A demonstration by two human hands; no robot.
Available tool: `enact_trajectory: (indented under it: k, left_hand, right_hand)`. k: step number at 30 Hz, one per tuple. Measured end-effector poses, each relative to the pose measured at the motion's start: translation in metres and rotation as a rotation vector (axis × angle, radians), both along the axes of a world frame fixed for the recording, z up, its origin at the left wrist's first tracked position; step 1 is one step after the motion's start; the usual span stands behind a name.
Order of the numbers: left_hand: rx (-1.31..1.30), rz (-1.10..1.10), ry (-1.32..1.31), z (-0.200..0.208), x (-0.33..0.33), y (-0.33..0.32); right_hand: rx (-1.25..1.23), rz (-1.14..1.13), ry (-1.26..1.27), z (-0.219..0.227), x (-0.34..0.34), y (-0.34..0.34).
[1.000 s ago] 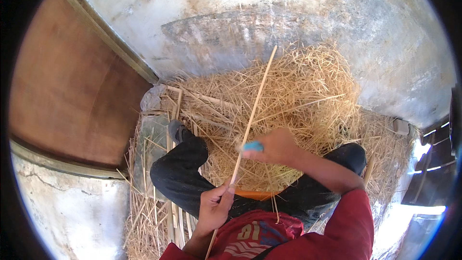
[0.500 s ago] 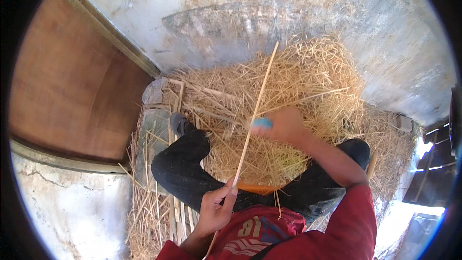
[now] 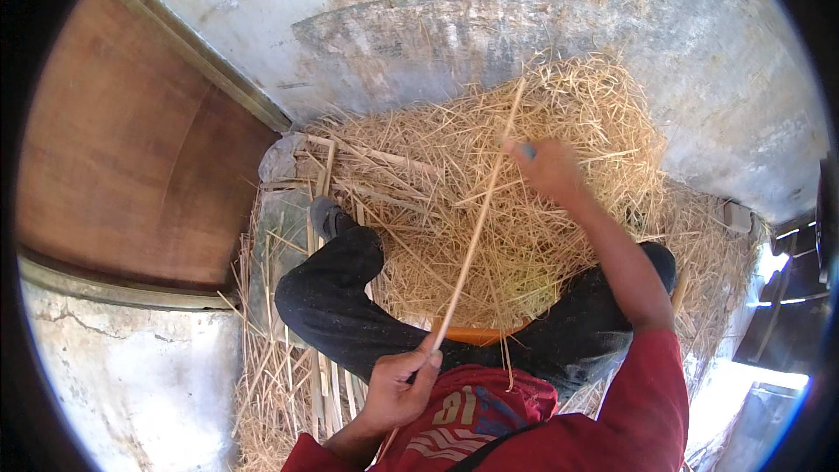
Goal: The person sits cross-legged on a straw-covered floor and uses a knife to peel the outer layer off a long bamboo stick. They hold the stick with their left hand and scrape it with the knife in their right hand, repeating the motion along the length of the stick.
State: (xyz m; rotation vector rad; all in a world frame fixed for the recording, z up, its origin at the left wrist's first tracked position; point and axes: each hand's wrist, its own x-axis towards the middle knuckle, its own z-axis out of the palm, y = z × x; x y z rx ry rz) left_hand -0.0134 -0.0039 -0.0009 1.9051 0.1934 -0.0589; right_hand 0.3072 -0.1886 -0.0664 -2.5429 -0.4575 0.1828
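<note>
The pale stick (image 3: pixel 479 232) slants above the straw heap (image 3: pixel 603 109), its long axis running from the person's lap up and rightward, tip toward the heap's far edge by the wall (image 3: pixel 524 0). The hands are apart: the left hand (image 3: pixel 404 389) grips the stick low; the blurred right hand (image 3: pixel 552 173) clasps a blue tool (image 3: pixel 527 150) beside its upper part. Bent legs (image 3: pixel 328 297) flank it.
</note>
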Motion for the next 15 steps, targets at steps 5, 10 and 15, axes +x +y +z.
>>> enact_trajectory:
  k: [5,10,15]
  left_hand:
    - [-0.009,-0.036,0.001,0.0,-0.001,-0.002]
    - [0.002,-0.062,0.112,0.0,-0.008,0.007]
    - [-0.05,-0.03,0.2,0.007,-0.006,0.007]
  right_hand:
    - [-0.106,-0.021,-0.166,-0.022,0.043,-0.027]
    - [-0.184,-0.115,-0.196,-0.02,0.067,-0.042]
    - [-0.25,-0.143,-0.282,-0.019,0.08,-0.049]
